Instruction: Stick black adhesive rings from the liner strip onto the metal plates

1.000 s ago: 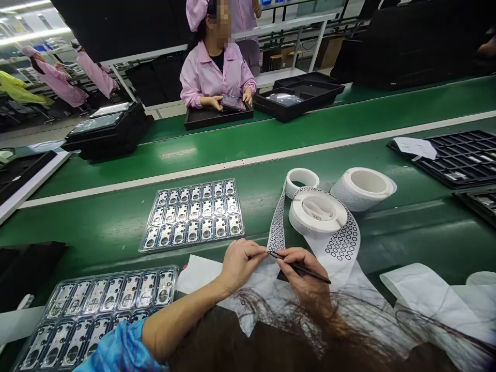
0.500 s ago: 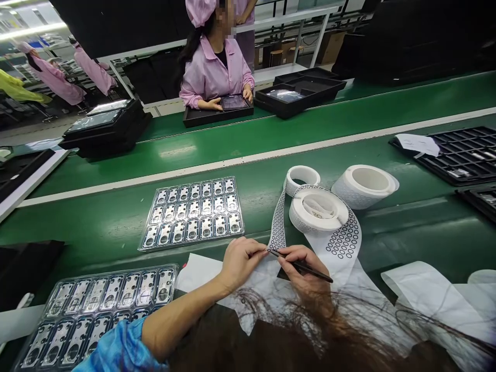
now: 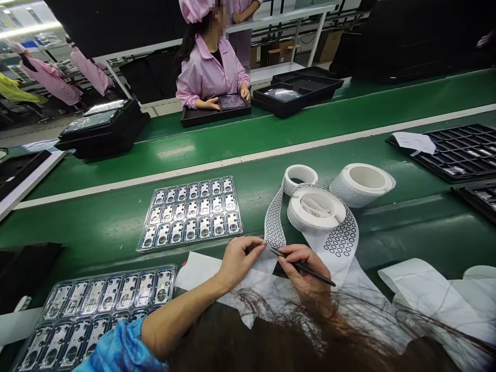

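Note:
My right hand (image 3: 308, 271) grips dark tweezers (image 3: 306, 267) like a pen, their tips pointing left at the lower end of a strip of ring stickers (image 3: 274, 222). At that strip's lower left corner, the thumb and forefinger of my left hand (image 3: 238, 261) are pinched together on its edge. The strip curves down from a small white roll (image 3: 301, 173). Beside it lies a larger roll of black ring stickers (image 3: 318, 209), its printed tail spreading to the right. White backing paper (image 3: 259, 292) lies under both hands, with a small black piece (image 3: 279, 269) near the tweezers.
Clear plastic trays of metal parts stand to the left, one farther (image 3: 189, 214) and one nearer (image 3: 104, 299). Another white roll (image 3: 362, 183) and a black compartment tray (image 3: 461, 150) are at right. Across the green bench (image 3: 217, 152), a co-worker in pink (image 3: 213, 67) holds a dark panel.
The tweezer tips have drawn slightly away from my left fingertips. The sticker strip bows out wider, showing more of its face. The whole view has shifted a little.

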Demonstrator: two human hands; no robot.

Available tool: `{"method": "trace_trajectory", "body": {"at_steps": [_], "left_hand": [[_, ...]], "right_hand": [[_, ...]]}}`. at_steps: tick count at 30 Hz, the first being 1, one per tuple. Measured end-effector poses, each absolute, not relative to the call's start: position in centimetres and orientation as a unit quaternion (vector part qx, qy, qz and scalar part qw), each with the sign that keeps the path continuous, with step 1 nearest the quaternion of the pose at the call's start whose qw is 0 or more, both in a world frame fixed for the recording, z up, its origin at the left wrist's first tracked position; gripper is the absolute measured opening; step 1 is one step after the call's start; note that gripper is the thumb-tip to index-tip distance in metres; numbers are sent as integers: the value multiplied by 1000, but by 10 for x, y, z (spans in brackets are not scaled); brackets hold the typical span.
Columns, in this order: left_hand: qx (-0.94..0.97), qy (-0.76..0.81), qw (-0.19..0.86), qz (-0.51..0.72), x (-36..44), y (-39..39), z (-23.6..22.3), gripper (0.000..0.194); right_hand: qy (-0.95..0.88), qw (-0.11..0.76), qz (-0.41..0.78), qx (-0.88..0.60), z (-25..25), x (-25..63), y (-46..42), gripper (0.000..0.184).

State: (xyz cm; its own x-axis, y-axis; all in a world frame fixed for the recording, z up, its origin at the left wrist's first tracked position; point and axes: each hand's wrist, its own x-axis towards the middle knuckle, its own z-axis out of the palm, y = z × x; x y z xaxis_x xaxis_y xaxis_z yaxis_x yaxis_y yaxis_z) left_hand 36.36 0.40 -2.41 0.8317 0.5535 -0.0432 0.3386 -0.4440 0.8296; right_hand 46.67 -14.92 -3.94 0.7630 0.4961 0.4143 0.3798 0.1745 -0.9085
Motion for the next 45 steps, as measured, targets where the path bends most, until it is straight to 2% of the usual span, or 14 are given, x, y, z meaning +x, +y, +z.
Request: {"method": "trace_trajectory", "body": {"at_steps": [16, 45], "left_hand": [[830, 245, 487, 117, 363, 2, -30, 7], [861, 214, 443, 129, 364, 4, -29, 11]], "right_hand": [[-363, 679, 42, -637, -42, 468, -150, 15], [-396, 662, 25, -635, -37, 468, -149, 17]]}}
